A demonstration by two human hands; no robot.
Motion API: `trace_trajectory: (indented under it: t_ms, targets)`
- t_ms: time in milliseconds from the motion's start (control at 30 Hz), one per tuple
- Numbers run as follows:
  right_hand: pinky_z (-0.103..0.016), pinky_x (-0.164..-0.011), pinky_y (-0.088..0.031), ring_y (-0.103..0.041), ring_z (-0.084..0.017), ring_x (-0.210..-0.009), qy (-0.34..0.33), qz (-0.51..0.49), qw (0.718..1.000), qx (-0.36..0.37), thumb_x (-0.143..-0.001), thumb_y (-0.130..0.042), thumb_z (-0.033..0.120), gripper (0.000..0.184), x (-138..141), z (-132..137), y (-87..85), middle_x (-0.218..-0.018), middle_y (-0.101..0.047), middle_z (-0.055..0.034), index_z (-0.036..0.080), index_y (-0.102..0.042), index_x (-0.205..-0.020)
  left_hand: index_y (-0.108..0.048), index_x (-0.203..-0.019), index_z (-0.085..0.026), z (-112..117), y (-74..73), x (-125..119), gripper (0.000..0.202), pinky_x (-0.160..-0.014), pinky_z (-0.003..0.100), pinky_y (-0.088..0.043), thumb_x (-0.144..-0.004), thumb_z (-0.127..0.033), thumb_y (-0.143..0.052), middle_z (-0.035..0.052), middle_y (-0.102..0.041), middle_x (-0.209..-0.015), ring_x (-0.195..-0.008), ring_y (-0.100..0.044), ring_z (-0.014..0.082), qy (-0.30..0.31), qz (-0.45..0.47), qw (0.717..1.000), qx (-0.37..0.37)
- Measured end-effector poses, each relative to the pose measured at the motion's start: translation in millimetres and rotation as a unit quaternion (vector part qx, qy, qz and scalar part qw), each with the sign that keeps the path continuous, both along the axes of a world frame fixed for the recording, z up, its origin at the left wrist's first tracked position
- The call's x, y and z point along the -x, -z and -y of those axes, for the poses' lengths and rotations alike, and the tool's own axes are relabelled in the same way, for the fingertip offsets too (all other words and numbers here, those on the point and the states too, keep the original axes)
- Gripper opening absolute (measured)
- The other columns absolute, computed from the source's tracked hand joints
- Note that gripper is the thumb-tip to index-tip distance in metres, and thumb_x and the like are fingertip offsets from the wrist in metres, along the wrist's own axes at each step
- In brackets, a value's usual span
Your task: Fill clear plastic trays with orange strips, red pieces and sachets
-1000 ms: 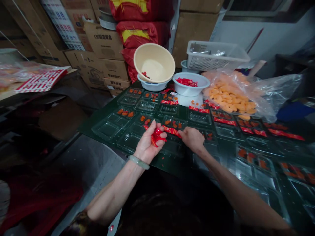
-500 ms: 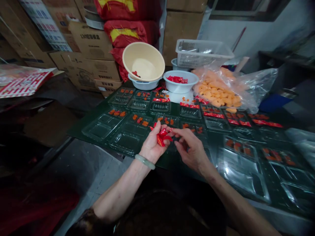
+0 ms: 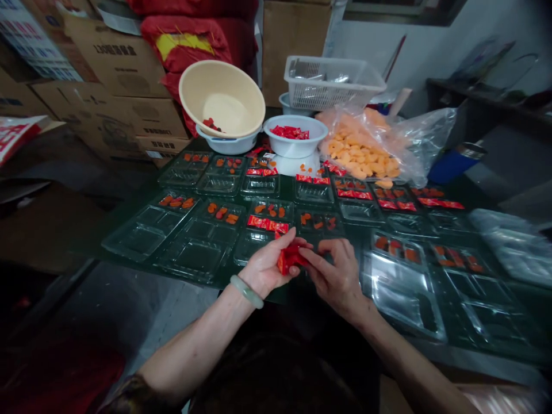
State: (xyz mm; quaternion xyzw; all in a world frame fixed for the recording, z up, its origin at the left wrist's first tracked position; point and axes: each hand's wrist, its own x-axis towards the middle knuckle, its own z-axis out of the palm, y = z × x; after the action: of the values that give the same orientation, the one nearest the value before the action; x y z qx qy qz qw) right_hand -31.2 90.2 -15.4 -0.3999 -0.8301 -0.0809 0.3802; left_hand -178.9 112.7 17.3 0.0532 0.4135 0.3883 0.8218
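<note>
My left hand [image 3: 269, 265] is cupped palm-up around a bunch of red sachets [image 3: 291, 259], with a pale green bangle [image 3: 246, 291] on its wrist. My right hand [image 3: 336, 276] is right beside the bunch, its fingertips curled against it, and they partly hide the sachets. Both hands hover over clear compartmented plastic trays [image 3: 200, 253]. A strip of red sachets [image 3: 267, 225] lies just beyond my left fingers, on a tray holding orange pieces [image 3: 271, 211]. The dark green table [image 3: 513, 299] lies beneath the trays.
A white bowl [image 3: 295, 137] holds red sachets. A cream basin [image 3: 222, 99] sits tilted on a blue-white bowl [image 3: 228, 141]. A plastic bag [image 3: 360, 149] spills orange pieces. A white basket [image 3: 334, 83], cardboard boxes [image 3: 116, 60] and red sacks [image 3: 185, 46] stand behind.
My right hand has come in against the sachet bunch in my left hand, and both hands sit closer together. The whole scene has shifted left and down as my head turned.
</note>
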Motion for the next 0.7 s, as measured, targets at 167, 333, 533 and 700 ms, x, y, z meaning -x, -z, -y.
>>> trace_trajectory:
  t_ms: [167,333,533,700]
  targets:
    - [-0.036,-0.075,-0.039,-0.048,-0.02,-0.089,-0.043,-0.063,0.996,0.035,-0.081,-0.054,0.015,0.014,-2.5,0.5,-11.7,-0.086,-0.058,-0.0046,0.024,-0.065,-0.086,-0.059,-0.065,-0.008,-2.4,10.6,-9.8,0.031,-0.027,0.014,-0.03,-0.084,-0.032,-0.053,0.0014,-0.056,-0.052,-0.035,-0.049,0.0068,0.01,0.051,0.998,0.029]
    - [-0.028,-0.062,-0.041,-0.053,-0.015,-0.067,0.066,-0.223,0.934,0.271,-0.084,-0.049,0.027,0.017,-16.5,-16.0,-14.8,-0.07,-0.061,-0.0029,0.018,-0.061,-0.077,-0.057,-0.067,-0.009,-2.9,14.2,5.5,0.03,-0.028,0.014,-0.029,-0.084,-0.033,-0.051,0.0094,-0.061,-0.065,-0.054,-0.063,0.0176,-0.029,0.026,0.998,0.047]
    - [-0.027,-0.057,-0.035,-0.053,-0.015,-0.058,0.199,-0.085,0.89,0.402,-0.081,-0.047,0.035,0.026,-15.0,-55.6,17.7,-0.061,-0.06,-0.0029,0.018,-0.059,-0.066,-0.057,-0.073,-0.01,5.7,6.6,26.0,0.026,-0.028,0.013,-0.028,-0.083,-0.032,-0.051,0.0075,-0.059,-0.068,-0.046,-0.055,0.0112,-0.056,0.026,0.998,0.001]
    - [-0.036,-0.071,-0.034,-0.052,-0.025,-0.084,0.27,0.099,0.914,0.285,-0.078,-0.053,0.034,0.02,-3.0,-56.1,11.3,-0.076,-0.064,-0.0093,0.018,-0.062,-0.071,-0.058,-0.076,-0.009,10.8,4.7,26.8,0.022,-0.028,0.013,-0.026,-0.084,-0.027,-0.048,0.008,-0.059,-0.071,-0.047,-0.052,0.0096,-0.052,0.063,0.995,-0.052]
